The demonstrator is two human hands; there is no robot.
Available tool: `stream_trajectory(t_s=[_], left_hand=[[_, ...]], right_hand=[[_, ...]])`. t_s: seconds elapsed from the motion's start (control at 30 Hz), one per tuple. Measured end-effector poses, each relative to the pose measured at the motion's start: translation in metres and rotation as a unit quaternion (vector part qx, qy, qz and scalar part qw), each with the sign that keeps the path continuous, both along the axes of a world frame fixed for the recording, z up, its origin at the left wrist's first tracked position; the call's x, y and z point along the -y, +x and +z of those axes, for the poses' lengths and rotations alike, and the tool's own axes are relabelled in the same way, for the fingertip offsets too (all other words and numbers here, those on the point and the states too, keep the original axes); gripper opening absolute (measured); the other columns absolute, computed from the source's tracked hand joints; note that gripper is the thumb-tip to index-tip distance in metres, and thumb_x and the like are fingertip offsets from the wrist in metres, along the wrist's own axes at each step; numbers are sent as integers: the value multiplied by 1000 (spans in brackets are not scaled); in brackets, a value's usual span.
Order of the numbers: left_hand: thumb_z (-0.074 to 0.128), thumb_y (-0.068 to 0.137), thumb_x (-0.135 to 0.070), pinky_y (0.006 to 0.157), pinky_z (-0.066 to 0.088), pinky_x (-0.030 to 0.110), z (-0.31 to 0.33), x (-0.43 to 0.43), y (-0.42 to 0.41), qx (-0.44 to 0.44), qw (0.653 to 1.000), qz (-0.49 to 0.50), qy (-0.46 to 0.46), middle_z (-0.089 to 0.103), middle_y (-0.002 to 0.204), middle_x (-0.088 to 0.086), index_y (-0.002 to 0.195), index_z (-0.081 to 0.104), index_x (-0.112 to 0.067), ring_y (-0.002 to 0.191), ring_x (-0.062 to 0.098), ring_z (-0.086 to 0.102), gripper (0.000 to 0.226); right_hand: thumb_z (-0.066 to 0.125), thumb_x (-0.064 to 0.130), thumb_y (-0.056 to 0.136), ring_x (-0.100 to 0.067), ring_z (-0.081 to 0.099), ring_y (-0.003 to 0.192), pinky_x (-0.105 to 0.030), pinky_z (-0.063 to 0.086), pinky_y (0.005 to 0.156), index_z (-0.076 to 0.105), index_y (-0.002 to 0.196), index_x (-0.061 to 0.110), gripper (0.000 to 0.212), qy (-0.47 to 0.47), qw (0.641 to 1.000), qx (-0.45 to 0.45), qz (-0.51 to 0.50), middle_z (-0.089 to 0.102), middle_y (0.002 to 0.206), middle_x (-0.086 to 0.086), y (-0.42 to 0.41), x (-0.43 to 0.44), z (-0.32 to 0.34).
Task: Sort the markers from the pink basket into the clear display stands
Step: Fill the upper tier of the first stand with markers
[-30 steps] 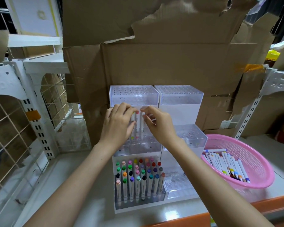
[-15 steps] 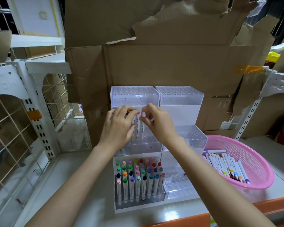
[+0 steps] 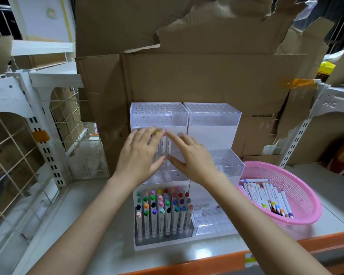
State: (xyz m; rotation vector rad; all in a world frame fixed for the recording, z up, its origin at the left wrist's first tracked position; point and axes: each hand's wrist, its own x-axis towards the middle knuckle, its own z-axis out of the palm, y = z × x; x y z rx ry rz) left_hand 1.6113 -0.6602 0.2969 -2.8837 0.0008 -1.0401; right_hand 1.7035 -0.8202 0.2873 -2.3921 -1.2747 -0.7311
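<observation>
The left hand (image 3: 141,153) and the right hand (image 3: 191,155) are meeting over the middle tier of the left clear display stand (image 3: 159,116). They are flanking a few upright white markers (image 3: 163,145) that are standing in that tier's holes. The fingers of both hands are lying nearly straight against the barrels, released rather than clenched. The fingertips are reaching up to the caps and the thumbs are sitting low near the perforated plate. Whether they are pressing on the barrels cannot be told.

In the lowest, front tier of that stand, colour-capped markers (image 3: 163,211) are standing upright in packed rows. A second clear display stand (image 3: 213,120) is sitting directly against its right side.

Further right of the left stand, the pink basket (image 3: 298,191) is resting on the counter (image 3: 334,211). It is holding loose markers (image 3: 266,197) that are lying on their sides. Torn cardboard sheets (image 3: 187,76) are leaning up behind the left stand, and white wire shelving (image 3: 28,96) is standing off to its left.
</observation>
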Motion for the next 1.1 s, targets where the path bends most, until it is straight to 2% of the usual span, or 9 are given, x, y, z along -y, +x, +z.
stream_trajectory(t_s=[0.3,0.5,0.57,0.67,0.77,0.83,0.93,1.0,1.1], left_hand=[[71,77,-34,103,38,47,6,80,15,11,1000,-22,-5,51,135,14,132,51,-6,123,32,49,65],[75,72,-34,94,45,41,-2,156,47,-23,996,-82,-28,57,125,12,125,56,-8,114,29,56,62],[75,70,-33,90,48,39,-6,183,60,-40,993,-103,-37,59,121,11,121,58,-8,108,29,59,59],[59,73,-38,87,50,36,-17,222,81,-51,988,-138,-47,61,115,9,116,61,-8,105,27,61,52],[43,76,-39,84,52,34,-31,260,99,-68,978,-189,-62,61,111,9,114,61,-8,102,26,60,52],[42,78,-39,83,52,34,-44,280,111,-88,974,-197,-69,61,113,9,115,61,-7,103,26,60,52],[48,88,-40,99,40,36,-63,301,129,-181,969,-159,-61,48,135,10,133,48,-9,123,28,47,54],[50,91,-43,105,30,34,-80,306,141,-253,959,-111,-56,33,146,6,142,33,-16,133,25,33,60],[48,91,-50,107,30,39,-101,309,152,-365,927,-36,-80,24,151,7,147,24,-20,136,27,26,67]], right_hand=[[50,49,92,-25,44,128,-38,41,96,16,152,34,70,-28,997,-58,-47,36,150,0,5,68,-1],[26,63,84,-28,45,129,-38,41,99,24,150,33,73,-59,987,-87,-120,41,148,-5,21,149,-9],[32,61,87,-26,41,133,-37,39,102,23,150,34,69,-67,983,-100,-139,38,150,-6,28,178,-12],[43,53,93,-24,34,138,-35,33,107,18,151,35,65,-96,972,-130,-171,28,155,-5,38,221,-19],[20,62,83,-25,36,136,-35,36,104,24,149,33,72,-128,957,-170,-199,30,154,-4,51,255,-34],[19,62,83,-26,36,135,-36,38,102,27,148,32,71,-146,947,-190,-212,33,152,-5,59,274,-46],[43,50,95,-24,29,140,-36,32,108,24,150,32,60,-197,929,-225,-217,26,155,-5,73,299,-64],[45,47,96,-25,28,141,-37,33,109,22,151,32,61,-214,918,-256,-216,23,157,-5,83,309,-74],[48,45,95,-25,32,139,-39,37,105,26,149,31,60,-221,903,-299,-214,24,157,-4,99,311,-86]])
